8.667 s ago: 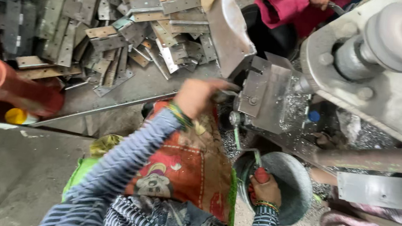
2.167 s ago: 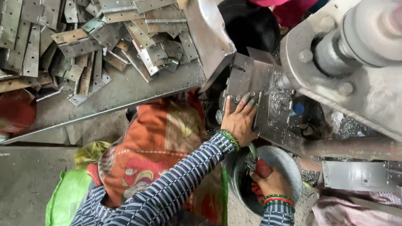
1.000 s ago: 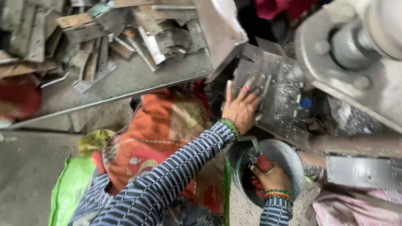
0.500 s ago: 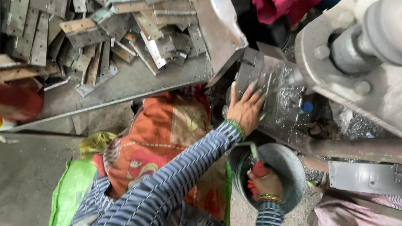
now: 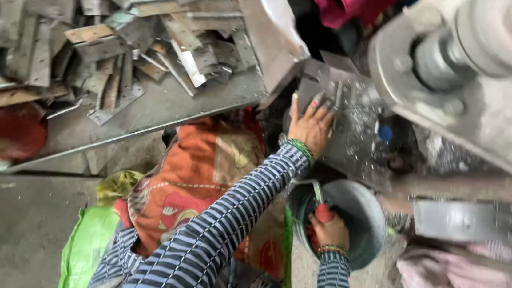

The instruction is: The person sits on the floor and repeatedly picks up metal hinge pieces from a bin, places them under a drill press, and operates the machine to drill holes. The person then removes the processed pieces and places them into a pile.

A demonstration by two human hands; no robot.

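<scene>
My left hand [image 5: 311,123] reaches forward with fingers spread over a grey metal plate [image 5: 329,85] on the machine bed, touching it. My right hand [image 5: 328,231] is closed around a red-handled tool [image 5: 322,211] inside a round grey metal bowl [image 5: 364,216] at my lap's right side. Both arms wear blue-and-white striped sleeves with bangles at the wrists. An orange patterned cloth [image 5: 204,176] lies over my lap.
A heap of flat metal plates and hinges [image 5: 93,31] covers the sheet-metal table [image 5: 166,111] at the upper left. A large grey machine [image 5: 484,77] with a shaft fills the upper right. A person in red [image 5: 355,1] stands beyond. A green sack [image 5: 83,246] lies lower left.
My left hand has shifted slightly up onto the metal plate on the machine. My right hand stays in the bowl gripping the red-handled tool.
</scene>
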